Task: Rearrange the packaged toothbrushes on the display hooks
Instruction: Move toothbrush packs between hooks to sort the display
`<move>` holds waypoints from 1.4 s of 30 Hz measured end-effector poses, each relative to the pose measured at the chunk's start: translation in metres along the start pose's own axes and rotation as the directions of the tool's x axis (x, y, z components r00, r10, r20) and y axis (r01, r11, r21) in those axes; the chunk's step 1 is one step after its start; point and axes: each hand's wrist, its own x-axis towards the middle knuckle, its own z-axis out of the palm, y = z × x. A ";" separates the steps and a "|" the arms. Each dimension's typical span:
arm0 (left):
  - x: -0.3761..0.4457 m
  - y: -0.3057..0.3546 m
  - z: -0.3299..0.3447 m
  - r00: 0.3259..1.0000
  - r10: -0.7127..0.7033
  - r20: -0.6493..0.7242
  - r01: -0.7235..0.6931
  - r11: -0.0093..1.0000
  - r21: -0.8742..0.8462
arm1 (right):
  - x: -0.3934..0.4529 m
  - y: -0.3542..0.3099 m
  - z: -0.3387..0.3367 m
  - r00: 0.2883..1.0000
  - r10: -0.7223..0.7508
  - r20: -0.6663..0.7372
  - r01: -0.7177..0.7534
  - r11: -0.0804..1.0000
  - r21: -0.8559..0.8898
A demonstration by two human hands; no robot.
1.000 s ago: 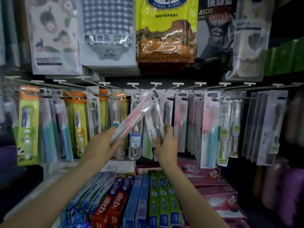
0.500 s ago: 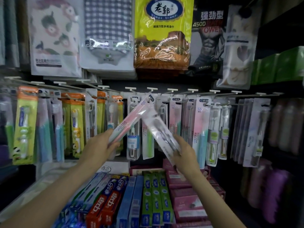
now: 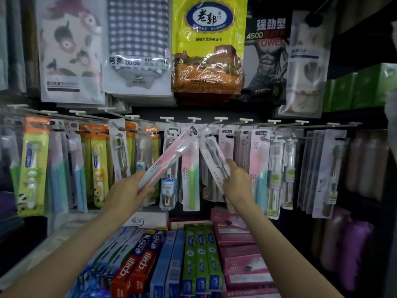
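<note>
Shop aisle, dim light. Nearest: shelf (image 3: 64, 237) below the hooks, packed with boxed toothpaste (image 3: 137, 269), with green cartons (image 3: 200, 254) and pink boxes (image 3: 238, 250) alongside.

Above that, both arms were raised. Left hand (image 3: 126, 191) gripped the lower end of a pink toothbrush pack (image 3: 165, 160), tilted up to the right, its top near a centre hook (image 3: 194, 119). Right hand (image 3: 237, 181) pinched a clear pack with a dark brush (image 3: 214, 158), tilted up to the left. The two pack tops nearly met under that hook; couldn't tell whether either was on it.

Behind them, a row of hooks held hanging toothbrush packs (image 3: 261, 168): green/orange at left, pink and clear in the middle, grey at right.

Farthest up: bagged towels, including a yellow bag (image 3: 209, 46) and a checked one (image 3: 137, 41).
</note>
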 end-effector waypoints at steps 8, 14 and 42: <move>-0.005 0.004 0.003 1.000 -0.028 -0.009 0.027 0.997 -0.076 | 0.004 0.002 0.011 0.990 0.139 0.022 -0.140 0.947 0.290; -0.009 0.009 0.008 0.996 -0.082 0.016 0.084 0.988 -0.131 | 0.001 0.007 0.019 0.982 0.190 0.004 -0.180 0.924 0.338; -0.006 0.001 0.011 1.000 -0.009 0.003 0.009 0.996 -0.091 | -0.023 0.004 0.087 0.972 0.149 0.184 -0.223 0.836 0.501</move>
